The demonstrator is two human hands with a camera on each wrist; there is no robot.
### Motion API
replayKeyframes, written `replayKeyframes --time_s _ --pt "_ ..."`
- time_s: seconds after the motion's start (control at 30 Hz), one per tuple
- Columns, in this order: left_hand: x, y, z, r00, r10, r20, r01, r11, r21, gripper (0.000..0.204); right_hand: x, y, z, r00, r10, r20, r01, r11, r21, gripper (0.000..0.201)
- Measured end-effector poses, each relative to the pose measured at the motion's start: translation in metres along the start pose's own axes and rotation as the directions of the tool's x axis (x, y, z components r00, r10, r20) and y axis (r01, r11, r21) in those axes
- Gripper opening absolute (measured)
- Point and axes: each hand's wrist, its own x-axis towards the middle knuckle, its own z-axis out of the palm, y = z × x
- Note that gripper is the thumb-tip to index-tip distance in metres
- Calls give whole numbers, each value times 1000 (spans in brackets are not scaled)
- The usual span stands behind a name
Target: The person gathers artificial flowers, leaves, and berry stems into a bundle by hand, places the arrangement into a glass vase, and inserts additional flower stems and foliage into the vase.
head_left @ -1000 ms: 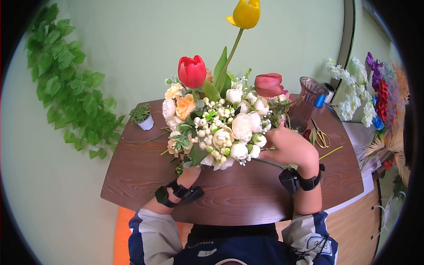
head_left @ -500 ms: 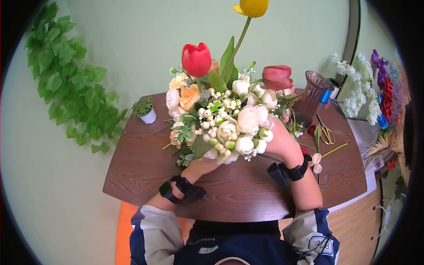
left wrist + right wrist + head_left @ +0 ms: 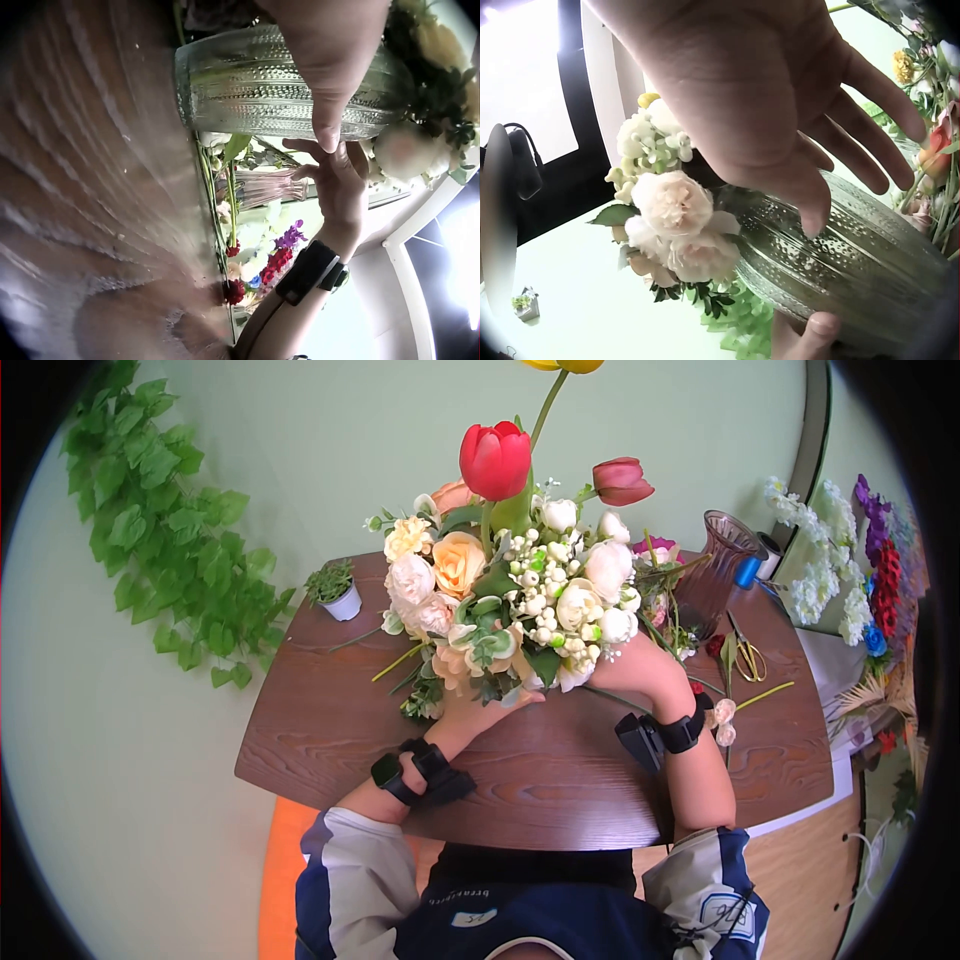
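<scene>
A clear ribbed glass vase (image 3: pixel 247 82) stands on the table, holding a full bouquet; in the head view the blooms hide it. The bouquet has white roses (image 3: pixel 580 605), a peach rose (image 3: pixel 460 563), white berries, a red tulip (image 3: pixel 495 460), a dusky pink tulip (image 3: pixel 622 480) and a tall yellow tulip cut off by the frame top. My left hand (image 3: pixel 480 712) grips the vase from the left, thumb along the glass. On the other side my right hand (image 3: pixel 780 97) has its fingers extended around the vase, with the thumb at the glass.
Behind the right hand stands a purple-tinted glass vase (image 3: pixel 712 570) near a blue spool (image 3: pixel 747 572). Gold-handled scissors (image 3: pixel 750 655), loose stems and small pink blooms (image 3: pixel 724 722) lie on the right. A potted succulent (image 3: pixel 335 592) sits back left; ivy (image 3: pixel 170 550) hangs on the wall.
The bouquet has turned with its vase: the red tulip and peach rose have shifted right. My left hand has moved right and shows more below the blooms. The right hand has moved slightly.
</scene>
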Motion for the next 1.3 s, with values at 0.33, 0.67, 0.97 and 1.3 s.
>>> replayKeyframes --time_s 0.33,0.67,0.97,1.3 --pt "5 1 19 974 200 -105 -174 960 221 56 2 44 28 987 -121 110 88 959 270 69" --pt "-6 -6 8 965 -44 258 -19 972 236 41 2 45 32 956 -68 285 -95 848 521 76" --pt "-22 -87 45 795 596 -115 -454 710 538 31 3 65 58 957 -137 255 -51 787 615 75" --pt "-52 -185 23 971 188 147 -216 955 204 24 4 24 37 987 -144 74 125 969 213 67"
